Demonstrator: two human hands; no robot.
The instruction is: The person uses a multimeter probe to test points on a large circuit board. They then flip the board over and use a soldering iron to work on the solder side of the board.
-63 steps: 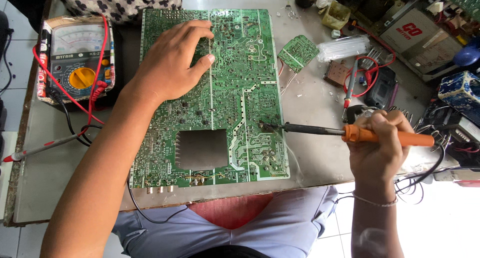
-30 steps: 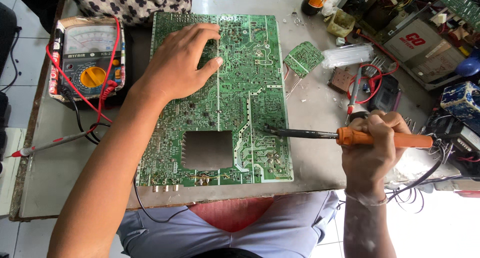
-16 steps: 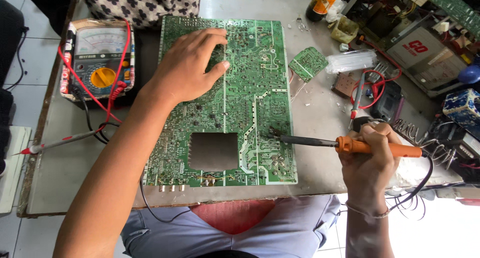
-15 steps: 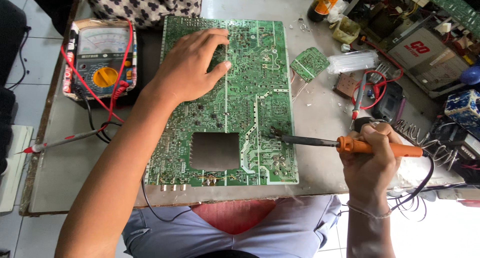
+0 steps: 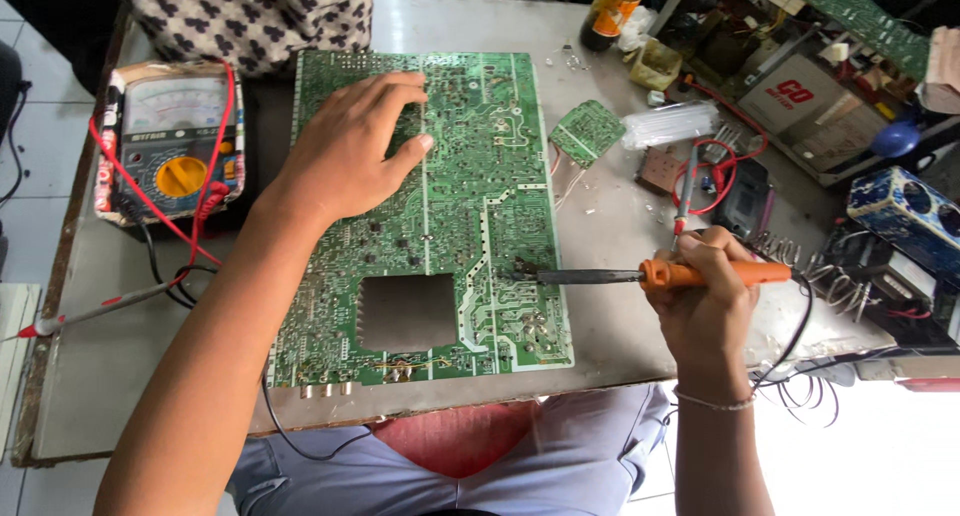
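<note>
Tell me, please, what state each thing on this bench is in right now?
Large circuit board: flat on the table, solder side up, pressed by the left hand.
Soldering iron: gripped in the right hand, tip on the board's right part.
Multimeter: lying face up, red lead draped over it.
Small circuit board: loose on the table, untouched.
Table: bears all of it.

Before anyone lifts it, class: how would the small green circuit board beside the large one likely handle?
The small circuit board looks thin and flat, so probably light and stiff. Wire leads trail from its lower edge, so they may snag or bend. Lying on smooth metal table, it would likely slide when pushed.
</note>
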